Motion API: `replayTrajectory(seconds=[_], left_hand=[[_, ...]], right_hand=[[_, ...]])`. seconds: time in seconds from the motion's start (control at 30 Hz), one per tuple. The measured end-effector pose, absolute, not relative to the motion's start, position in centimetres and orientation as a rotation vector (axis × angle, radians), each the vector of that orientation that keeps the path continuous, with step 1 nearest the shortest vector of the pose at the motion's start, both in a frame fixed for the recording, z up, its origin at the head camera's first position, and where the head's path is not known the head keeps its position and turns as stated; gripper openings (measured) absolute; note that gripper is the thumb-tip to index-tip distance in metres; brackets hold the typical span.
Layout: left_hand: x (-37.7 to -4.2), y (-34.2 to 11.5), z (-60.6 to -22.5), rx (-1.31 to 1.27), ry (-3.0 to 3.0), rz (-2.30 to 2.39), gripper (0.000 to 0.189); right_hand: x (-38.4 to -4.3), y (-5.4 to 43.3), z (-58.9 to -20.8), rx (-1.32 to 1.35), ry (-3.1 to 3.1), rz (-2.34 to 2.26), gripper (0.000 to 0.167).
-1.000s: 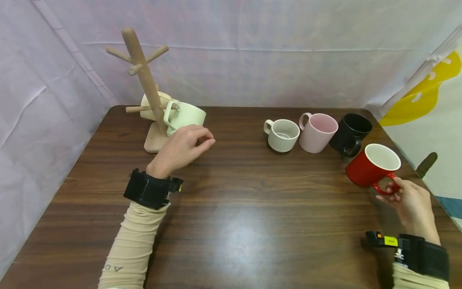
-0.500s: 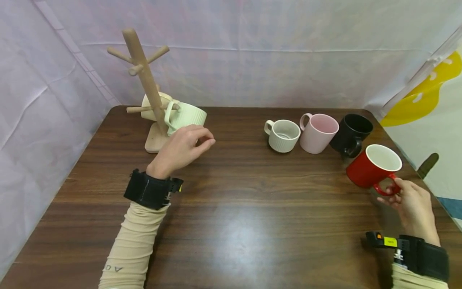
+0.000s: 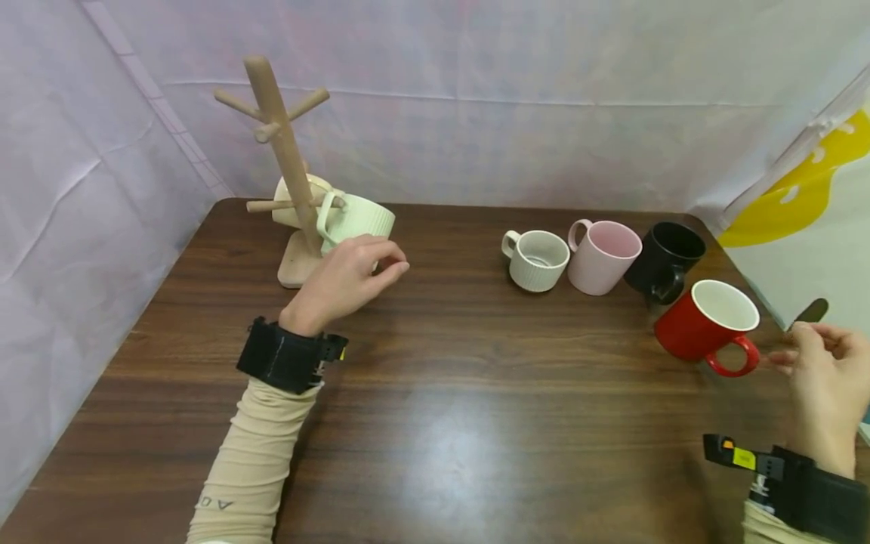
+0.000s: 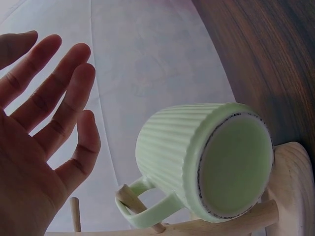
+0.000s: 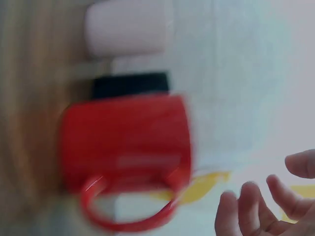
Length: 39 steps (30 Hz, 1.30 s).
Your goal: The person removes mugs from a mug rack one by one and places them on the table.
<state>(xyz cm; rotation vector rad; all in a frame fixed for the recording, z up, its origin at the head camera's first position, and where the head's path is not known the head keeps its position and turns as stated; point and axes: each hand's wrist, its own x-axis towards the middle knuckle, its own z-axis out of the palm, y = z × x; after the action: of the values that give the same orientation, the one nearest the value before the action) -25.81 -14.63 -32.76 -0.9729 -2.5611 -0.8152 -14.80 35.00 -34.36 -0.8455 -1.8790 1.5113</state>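
While the red mug points its handle toward the nearer right hand, empty and loose-fingered just beside it, the left hand hovers relaxed, empty, well left of the mug.

wide gap between green mug and white cup, black mug crowding red mug

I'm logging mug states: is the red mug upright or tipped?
Upright: the red mug stands on the table, its opening facing up.
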Motion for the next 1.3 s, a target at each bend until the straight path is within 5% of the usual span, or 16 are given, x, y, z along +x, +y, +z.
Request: replayTrajectory(seconds=[0.27,0.63,1.03,1.3], left_hand=[[-25.6,-14.7,-32.6,-0.980,-2.555,-0.822,0.011],[-25.5,-14.9,-32.3,-0.963,-2.557,-0.816,0.010],[-25.5,-14.9,-32.6,-0.960,-2.550,-0.843,0.010],[-25.6,-15.1,-32.4,-0.954,-2.551,-0.838,0.011]], right_hand=[[-15.9,32.0,-32.5,-0.599,-2.093,1.229,0.023],[-17.4,28.7,-29.9,-0.436,-2.209,1.255,0.008],[-19.2,24.1,-28.4,-0.134,-2.208,1.263,0.017],[-20.0,22.9,-28.4,-0.065,-2.209,1.297,0.007]])
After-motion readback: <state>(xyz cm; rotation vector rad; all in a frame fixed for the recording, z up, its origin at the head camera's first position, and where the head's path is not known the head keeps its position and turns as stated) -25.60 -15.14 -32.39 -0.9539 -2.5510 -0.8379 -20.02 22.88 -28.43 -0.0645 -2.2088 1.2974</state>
